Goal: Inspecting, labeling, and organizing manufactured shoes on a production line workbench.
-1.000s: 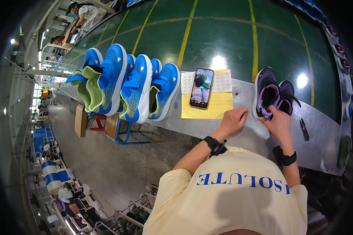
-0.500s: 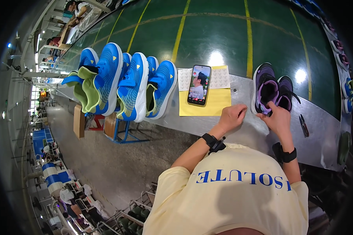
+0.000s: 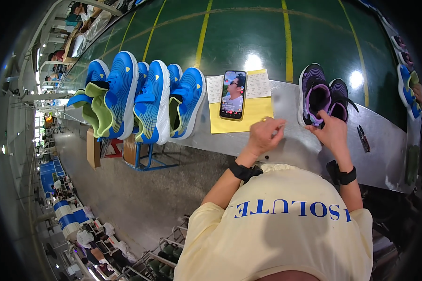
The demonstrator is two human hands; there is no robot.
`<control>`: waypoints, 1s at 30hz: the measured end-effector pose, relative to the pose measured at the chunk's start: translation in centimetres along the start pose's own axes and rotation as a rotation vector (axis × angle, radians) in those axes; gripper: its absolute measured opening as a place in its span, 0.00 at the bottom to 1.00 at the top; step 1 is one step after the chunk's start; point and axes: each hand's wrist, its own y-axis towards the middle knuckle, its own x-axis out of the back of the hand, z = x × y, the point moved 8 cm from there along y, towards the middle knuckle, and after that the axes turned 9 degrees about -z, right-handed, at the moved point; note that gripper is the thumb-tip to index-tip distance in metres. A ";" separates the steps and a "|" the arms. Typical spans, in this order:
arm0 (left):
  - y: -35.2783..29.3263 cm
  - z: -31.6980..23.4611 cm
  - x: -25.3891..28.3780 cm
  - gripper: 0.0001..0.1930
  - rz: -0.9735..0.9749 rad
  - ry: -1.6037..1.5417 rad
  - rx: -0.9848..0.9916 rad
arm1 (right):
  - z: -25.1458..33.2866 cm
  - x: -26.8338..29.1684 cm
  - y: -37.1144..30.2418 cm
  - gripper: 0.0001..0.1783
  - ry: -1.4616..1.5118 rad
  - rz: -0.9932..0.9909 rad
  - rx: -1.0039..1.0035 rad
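A pair of black sneakers with purple lining stands at the right of the bench. My right hand point(image 3: 332, 135) pinches the heel collar of the left sneaker point(image 3: 309, 85), thumb outside and fingers at the opening. Beside it is the other sneaker point(image 3: 338, 89), its strap loose to the right. My left hand point(image 3: 263, 136) hovers over the bench edge near the yellow paper point(image 3: 241, 124), fingers loosely bent, thumb and forefinger apart, nothing visible between them. A small yellow spot shows at one finger. A phone point(image 3: 233, 95) with a lit screen lies on the paper and a printed sheet point(image 3: 257, 84).
Several blue sneakers point(image 3: 150, 100) with lime lining stand at the left bench edge. Black-handled snips point(image 3: 363, 138) lie right of the sneakers. Beyond the metal bench edge point(image 3: 286, 105) runs a green conveyor belt point(image 3: 248, 33). More shoes point(image 3: 409, 91) line the far right.
My left hand has shifted left, and its thumb and forefinger have parted. My right hand keeps its hold on the sneaker. The view has shifted slightly, and the phone picture has changed.
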 end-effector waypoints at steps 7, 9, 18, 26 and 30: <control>-1.3 4.4 7.2 0.28 -0.241 0.520 0.125 | -0.2 -0.1 -0.2 0.24 -0.040 0.026 -0.006; -1.7 5.5 7.6 0.31 -0.221 0.549 0.157 | -0.1 0.1 -0.1 0.24 -0.011 0.041 -0.015; -1.1 5.7 7.9 0.35 -0.245 0.611 0.173 | 0.2 0.2 -0.3 0.24 0.007 0.010 -0.005; -1.4 1.6 0.7 0.28 -0.010 0.304 -0.134 | -0.2 -0.6 -0.6 0.30 0.116 0.194 0.007; -1.6 -0.6 -4.8 0.29 0.255 0.117 -0.325 | -2.9 8.6 2.1 0.26 0.439 0.080 -0.220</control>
